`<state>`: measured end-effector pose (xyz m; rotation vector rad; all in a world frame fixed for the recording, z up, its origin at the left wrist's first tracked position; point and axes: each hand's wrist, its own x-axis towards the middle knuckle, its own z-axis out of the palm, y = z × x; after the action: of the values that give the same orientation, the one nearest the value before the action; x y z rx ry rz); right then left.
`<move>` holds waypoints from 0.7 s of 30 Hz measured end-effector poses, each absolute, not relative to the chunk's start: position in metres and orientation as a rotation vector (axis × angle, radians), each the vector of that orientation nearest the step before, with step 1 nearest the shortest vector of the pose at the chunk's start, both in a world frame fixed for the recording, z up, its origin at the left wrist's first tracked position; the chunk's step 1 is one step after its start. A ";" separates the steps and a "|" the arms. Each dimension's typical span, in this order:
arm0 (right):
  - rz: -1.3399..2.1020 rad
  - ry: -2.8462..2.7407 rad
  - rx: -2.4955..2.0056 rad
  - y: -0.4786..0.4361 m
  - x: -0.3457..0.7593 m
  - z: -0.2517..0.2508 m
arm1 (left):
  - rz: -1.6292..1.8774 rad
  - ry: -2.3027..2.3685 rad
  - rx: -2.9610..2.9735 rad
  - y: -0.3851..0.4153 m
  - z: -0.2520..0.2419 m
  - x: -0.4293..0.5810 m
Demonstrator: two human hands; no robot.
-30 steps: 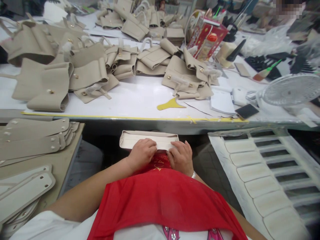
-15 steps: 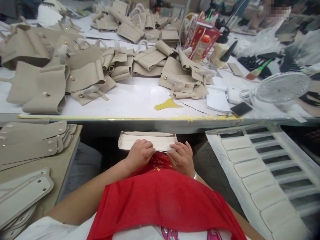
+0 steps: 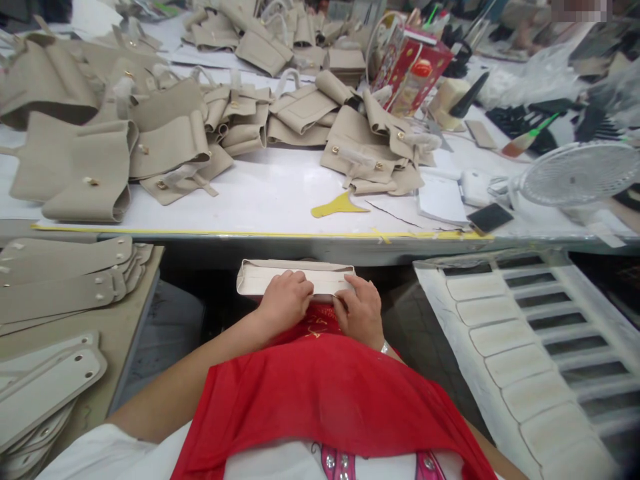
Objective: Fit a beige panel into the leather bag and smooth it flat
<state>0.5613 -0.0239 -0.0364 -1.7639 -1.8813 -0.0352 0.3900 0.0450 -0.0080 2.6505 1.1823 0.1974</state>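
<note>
Smooth, matt pale case (image 3: 324, 280)

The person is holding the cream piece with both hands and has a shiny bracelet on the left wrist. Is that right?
Not quite: the shiny bracelet is on the wrist of the right hand, as the head view shows. The left hand does hold the cream piece too.

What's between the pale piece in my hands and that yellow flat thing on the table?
Between the pale piece and the yellow flat thing, the head view shows the table's grey front edge, its yellow strip and white tabletop.
</note>
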 end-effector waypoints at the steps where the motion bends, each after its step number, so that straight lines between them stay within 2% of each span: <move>1: -0.003 -1.831 -1.775 -0.024 0.561 -0.037 | 0.170 1.181 2.640 0.047 -0.007 0.391; 7: 0.086 -1.691 -1.790 -0.027 0.562 -0.040 | 0.166 1.030 2.702 0.051 -0.011 0.387; 13: -0.063 -1.934 -1.646 -0.031 0.569 -0.041 | 0.301 0.962 2.778 0.042 -0.021 0.374; 21: -0.220 -2.000 -1.693 -0.024 0.563 -0.033 | 0.195 1.063 2.801 0.037 -0.010 0.381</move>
<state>0.5629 -0.0237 -0.0326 -1.6929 -1.9998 -0.2202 0.3815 0.0368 -0.0101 2.8007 1.0632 0.1949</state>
